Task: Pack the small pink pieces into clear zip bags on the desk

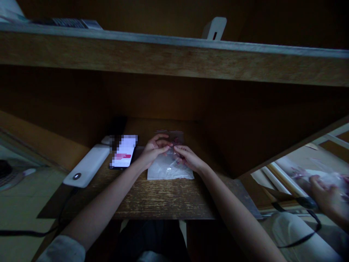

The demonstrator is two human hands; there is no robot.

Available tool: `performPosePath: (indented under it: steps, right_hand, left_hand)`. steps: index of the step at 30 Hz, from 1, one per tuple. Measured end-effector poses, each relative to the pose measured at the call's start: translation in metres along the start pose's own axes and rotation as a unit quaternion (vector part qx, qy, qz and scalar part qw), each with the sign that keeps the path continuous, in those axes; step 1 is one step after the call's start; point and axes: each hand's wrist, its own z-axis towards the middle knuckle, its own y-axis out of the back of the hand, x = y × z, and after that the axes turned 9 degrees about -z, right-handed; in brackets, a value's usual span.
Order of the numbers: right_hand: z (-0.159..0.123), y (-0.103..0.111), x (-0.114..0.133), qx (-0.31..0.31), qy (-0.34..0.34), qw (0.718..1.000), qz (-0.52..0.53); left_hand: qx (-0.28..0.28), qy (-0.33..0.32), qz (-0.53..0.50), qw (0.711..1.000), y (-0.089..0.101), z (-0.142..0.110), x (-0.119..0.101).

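Observation:
Both my hands meet over a small clear plastic bag [174, 140] above a dim wooden desk [152, 198]. My left hand [154, 149] has its fingers curled and pinched on the bag's left side. My right hand [188, 157] pinches the bag's right side, fingertips almost touching the left ones. The bag holds small reddish pieces that I cannot make out. Below the hands lies a white pad or packet [169, 171] with crinkled clear plastic on it.
A lit phone [124, 153] leans at the left of my hands, beside a white power bank [87, 165] with a cable running off the desk. A wooden shelf [174, 54] overhangs the desk. At the far right another person's hand [324, 189] handles a similar bag.

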Motion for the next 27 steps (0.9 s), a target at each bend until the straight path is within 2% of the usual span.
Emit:
performPosePath:
  steps: [3,7,9,11,14,17,20,22,25,27]
  right_hand:
    - [0.001,0.000,-0.002,-0.036,0.001,0.999,0.003]
    - [0.008,0.004,-0.004,-0.165,0.038,0.986,-0.003]
    - [0.011,0.008,-0.005,-0.215,0.069,0.972,-0.063]
    - [0.012,0.013,-0.007,-0.241,0.104,0.950,-0.171]
    - [0.012,0.016,-0.009,-0.233,0.135,0.909,-0.320]
    - [0.010,0.014,-0.010,-0.184,0.152,0.886,-0.397]
    - [0.009,0.011,-0.010,-0.138,0.158,0.865,-0.456]
    - [0.009,0.009,-0.010,-0.128,0.153,0.852,-0.484]
    - [0.008,0.008,-0.010,-0.128,0.148,0.842,-0.503]
    - [0.008,0.008,-0.010,-0.130,0.151,0.839,-0.506]
  left_hand:
    - [0.001,0.004,0.004,1.000,0.001,0.000,0.000]
    - [-0.012,-0.003,0.023,1.000,0.003,0.002,-0.006]
    - [-0.039,-0.020,0.042,0.998,0.005,0.002,-0.011]
    - [-0.077,-0.049,0.069,0.993,0.010,0.000,-0.016]
    - [-0.118,-0.085,0.131,0.981,0.020,-0.008,-0.018]
    - [-0.146,-0.106,0.210,0.961,0.032,-0.019,-0.015]
    - [-0.139,-0.102,0.292,0.941,0.043,-0.032,-0.012]
    - [-0.095,-0.095,0.396,0.908,0.047,-0.040,-0.013]
    - [-0.041,-0.096,0.563,0.820,0.052,-0.051,-0.016]
    - [-0.024,-0.100,0.640,0.761,0.055,-0.055,-0.019]
